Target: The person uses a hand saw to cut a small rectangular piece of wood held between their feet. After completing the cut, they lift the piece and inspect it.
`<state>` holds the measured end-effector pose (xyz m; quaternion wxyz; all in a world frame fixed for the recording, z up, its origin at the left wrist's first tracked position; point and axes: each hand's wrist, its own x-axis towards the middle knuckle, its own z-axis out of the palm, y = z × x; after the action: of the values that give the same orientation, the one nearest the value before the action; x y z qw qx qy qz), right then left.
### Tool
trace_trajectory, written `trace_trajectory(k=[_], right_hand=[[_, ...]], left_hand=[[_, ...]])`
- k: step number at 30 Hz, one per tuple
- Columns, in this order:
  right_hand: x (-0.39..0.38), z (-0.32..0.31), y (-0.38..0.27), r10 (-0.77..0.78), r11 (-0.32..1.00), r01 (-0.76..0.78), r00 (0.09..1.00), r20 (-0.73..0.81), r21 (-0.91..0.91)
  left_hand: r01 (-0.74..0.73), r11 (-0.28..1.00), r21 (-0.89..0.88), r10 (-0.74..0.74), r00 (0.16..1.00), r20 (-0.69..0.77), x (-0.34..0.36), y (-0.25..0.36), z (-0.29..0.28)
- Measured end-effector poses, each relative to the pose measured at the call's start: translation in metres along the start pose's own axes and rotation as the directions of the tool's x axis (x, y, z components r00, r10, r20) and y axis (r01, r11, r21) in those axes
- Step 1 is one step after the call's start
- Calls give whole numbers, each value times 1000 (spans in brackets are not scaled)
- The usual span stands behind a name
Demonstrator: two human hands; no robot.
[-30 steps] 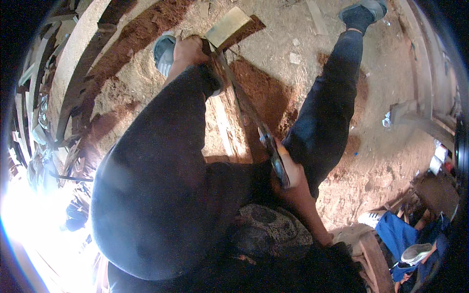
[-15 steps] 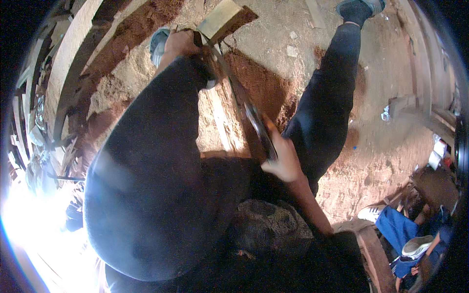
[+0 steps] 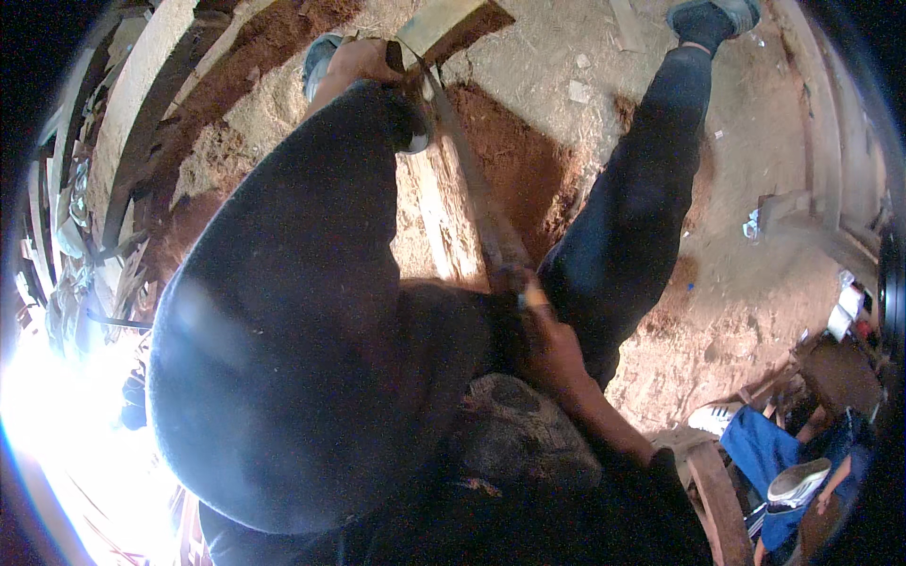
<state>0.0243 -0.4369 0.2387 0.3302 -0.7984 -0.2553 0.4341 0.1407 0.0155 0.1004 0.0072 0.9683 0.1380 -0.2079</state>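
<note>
A long, dark, narrow metal tool (image 3: 472,189), blurred by motion, slants from beyond my left knee down toward my lap. My right hand (image 3: 552,344) is closed round its near end, beside my right thigh. Out past the left knee, my left hand (image 3: 363,61) is bent closed at the tool's far end. Whether it grips the tool itself or wood beside it, I cannot tell. Just left of the tool lies a pale, brightly lit piece of wood (image 3: 444,212), partly covered by my left leg.
A wooden block (image 3: 448,24) lies beyond my left hand. Timber planks (image 3: 146,104) lean along the left side. My right leg (image 3: 651,179) stretches away over the dirt floor (image 3: 736,311). Another person's blue-clad leg (image 3: 760,443) and shoe (image 3: 797,483) are at lower right.
My right hand has drawn back toward my body, with the near end of the tool in it. My left hand stays at the far end. The view has shifted slightly.
</note>
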Motion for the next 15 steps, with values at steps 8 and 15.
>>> trace_trajectory(k=[8, 15], right_hand=[[-21, -36, -12, 182, 983, -179, 982, -58, 48], [-46, -39, -25, 102, 984, -131, 970, -221, -119]], left_hand=[[50, 991, 126, -40, 996, -79, 7, -12, 29], [16, 1000, -2, -15, 997, 73, 20, -1, 8]])
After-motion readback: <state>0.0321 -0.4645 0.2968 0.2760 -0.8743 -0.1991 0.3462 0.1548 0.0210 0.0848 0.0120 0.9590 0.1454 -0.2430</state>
